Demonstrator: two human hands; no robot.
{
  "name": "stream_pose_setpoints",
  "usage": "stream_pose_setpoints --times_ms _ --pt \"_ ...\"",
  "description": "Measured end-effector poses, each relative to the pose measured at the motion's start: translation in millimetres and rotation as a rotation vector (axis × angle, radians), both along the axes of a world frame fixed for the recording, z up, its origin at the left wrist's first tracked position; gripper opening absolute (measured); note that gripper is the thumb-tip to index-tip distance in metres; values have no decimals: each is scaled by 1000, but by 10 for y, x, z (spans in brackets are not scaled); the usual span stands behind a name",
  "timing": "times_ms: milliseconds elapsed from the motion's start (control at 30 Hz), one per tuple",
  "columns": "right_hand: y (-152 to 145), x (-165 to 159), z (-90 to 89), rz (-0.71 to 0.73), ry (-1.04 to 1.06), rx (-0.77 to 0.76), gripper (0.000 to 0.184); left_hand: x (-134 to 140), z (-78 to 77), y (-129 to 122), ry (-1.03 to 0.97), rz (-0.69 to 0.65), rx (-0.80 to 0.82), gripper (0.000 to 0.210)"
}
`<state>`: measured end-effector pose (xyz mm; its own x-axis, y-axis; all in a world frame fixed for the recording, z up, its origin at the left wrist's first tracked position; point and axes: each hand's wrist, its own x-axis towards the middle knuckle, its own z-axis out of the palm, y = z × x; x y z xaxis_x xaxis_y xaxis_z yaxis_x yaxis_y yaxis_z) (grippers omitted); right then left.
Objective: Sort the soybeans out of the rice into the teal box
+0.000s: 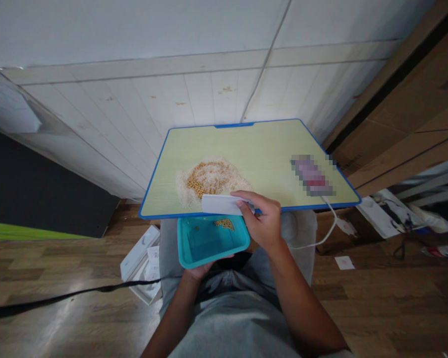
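Observation:
Held below the table's front edge is a teal plastic tray (205, 246), with a small heap of golden beans (224, 224) in its far right part. My left hand (199, 270) grips this tray from underneath, its fingers mostly hidden. In my right hand (263, 216) a white flat scraper (224, 204) is pinched between thumb and fingers, above the tray's far rim and along the table edge. Just beyond it, a pile of white rice grains (224, 171) mixed with golden beans lies spread on the yellow-green tabletop (269, 144).
A blurred-out phone-like object (311, 175) lies on the table's right, with a white cable (334, 223) hanging over the edge. A white wall (134, 99) stands behind. Cardboard boxes (403, 119) rise at the right. An open white box (144, 263) sits on the floor at left.

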<state>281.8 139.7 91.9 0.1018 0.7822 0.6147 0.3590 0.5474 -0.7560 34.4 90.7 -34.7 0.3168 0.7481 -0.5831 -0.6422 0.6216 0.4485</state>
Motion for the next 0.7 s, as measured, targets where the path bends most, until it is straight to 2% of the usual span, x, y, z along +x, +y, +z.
stream_pose_setpoints --times_ms 100,200,433,567,700 --pt "-12 -1 -10 -61 -5 -8 27 45 104 2 0 27 -15 64" --pt "-34 -18 -25 -104 -14 -15 28 59 125 -10 -40 41 -26 65" --pt "-83 -87 -27 -54 -70 -25 31 47 133 6 -23 -13 9 52" --pt "-87 -68 -37 -50 -122 -61 32 47 166 16 18 -24 -4 61" --pt "-81 -7 -49 -107 -111 -71 32 57 140 1 72 -15 -32 69"
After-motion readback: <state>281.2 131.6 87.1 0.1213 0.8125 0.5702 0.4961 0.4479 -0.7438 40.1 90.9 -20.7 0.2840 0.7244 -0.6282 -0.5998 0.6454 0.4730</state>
